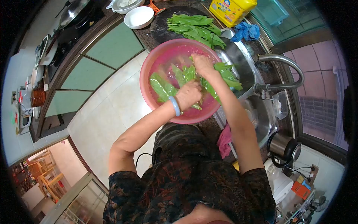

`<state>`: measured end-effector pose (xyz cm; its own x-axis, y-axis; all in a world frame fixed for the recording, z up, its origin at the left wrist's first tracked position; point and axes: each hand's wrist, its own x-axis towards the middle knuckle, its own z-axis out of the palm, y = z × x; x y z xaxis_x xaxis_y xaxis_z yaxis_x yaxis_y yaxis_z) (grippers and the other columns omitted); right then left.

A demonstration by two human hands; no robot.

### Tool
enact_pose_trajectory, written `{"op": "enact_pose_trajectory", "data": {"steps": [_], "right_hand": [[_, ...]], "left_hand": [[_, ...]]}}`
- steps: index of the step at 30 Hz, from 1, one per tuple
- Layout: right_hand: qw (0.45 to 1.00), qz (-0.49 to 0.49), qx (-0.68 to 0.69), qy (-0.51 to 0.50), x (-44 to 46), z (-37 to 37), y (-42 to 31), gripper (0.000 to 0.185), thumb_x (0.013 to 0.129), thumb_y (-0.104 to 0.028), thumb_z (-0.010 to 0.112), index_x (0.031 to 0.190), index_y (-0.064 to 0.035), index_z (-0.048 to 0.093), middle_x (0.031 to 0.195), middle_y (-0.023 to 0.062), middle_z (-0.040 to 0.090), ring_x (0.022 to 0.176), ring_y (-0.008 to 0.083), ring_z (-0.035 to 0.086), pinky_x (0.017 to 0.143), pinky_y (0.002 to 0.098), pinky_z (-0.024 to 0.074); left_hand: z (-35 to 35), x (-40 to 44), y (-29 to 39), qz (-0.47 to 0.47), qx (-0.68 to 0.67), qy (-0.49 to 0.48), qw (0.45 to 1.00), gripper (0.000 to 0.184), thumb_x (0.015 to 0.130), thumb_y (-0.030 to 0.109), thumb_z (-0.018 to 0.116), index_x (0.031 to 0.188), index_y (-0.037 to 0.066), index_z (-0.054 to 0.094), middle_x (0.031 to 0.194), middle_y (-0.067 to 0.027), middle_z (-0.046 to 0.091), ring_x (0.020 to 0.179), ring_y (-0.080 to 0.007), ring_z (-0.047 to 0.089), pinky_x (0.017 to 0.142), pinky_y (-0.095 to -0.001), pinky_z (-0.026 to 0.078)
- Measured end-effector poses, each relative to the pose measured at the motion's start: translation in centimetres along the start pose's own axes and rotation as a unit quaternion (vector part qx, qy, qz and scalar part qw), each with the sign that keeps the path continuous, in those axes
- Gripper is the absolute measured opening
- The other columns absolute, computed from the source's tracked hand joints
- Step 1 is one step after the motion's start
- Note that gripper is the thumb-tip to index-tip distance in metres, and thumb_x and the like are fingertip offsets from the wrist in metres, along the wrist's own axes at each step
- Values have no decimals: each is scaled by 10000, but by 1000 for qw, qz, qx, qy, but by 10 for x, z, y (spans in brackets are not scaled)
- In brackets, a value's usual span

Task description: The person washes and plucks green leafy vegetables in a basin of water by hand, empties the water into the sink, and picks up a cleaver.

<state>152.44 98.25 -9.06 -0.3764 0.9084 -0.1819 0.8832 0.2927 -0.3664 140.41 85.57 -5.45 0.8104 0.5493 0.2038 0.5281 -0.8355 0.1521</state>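
Observation:
A pink basin (146,71) of water holds long green leafy vegetables (162,87), some of them floating at its left side. My left hand (188,95), with a pale bangle at the wrist, is closed around leafy greens over the near part of the basin. Farther in and to the right, my right hand (204,66) has its fingers curled around the stem end of more greens. Their leaves (228,76) hang over the basin's right rim toward the sink. The fingertips of both hands are partly hidden.
Beyond the basin, a pile of leafy greens (195,28) lies on a dark round board (160,28). A white bowl (138,17), yellow jug (231,11) and blue cloth (245,31) are nearby. On the right are a metal sink (242,56), curved faucet (287,59) and kettle (283,147).

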Motion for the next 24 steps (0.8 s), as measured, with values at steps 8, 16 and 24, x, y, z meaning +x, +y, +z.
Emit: {"op": "enact_pose_trajectory", "data": {"steps": [8,16,24], "right_hand": [[981,3,158,110,6,27,18,291,890,-291,619,1082,-72,616,829,168,670,747,313,663,650,418,505],[808,73,583,56,-64,-82,-46,203,851,-238,738,929,-99,612,648,-75,507,486,12,405,426,195,298],[885,48,453,94,-75,-82,-49,248,822,-256,742,937,-51,663,761,31,646,709,102,579,660,278,473]], "left_hand": [[-35,-21,-22,-378,-457,228,772,115,877,127,676,931,27,673,812,-40,673,722,-130,619,667,-284,510],[-43,-13,-31,-421,-533,300,670,120,881,120,696,934,22,651,781,14,642,689,-49,566,612,-210,475],[-48,-1,-30,-384,-428,326,751,167,860,122,715,955,1,651,775,19,620,714,-64,543,651,-231,468]]}}
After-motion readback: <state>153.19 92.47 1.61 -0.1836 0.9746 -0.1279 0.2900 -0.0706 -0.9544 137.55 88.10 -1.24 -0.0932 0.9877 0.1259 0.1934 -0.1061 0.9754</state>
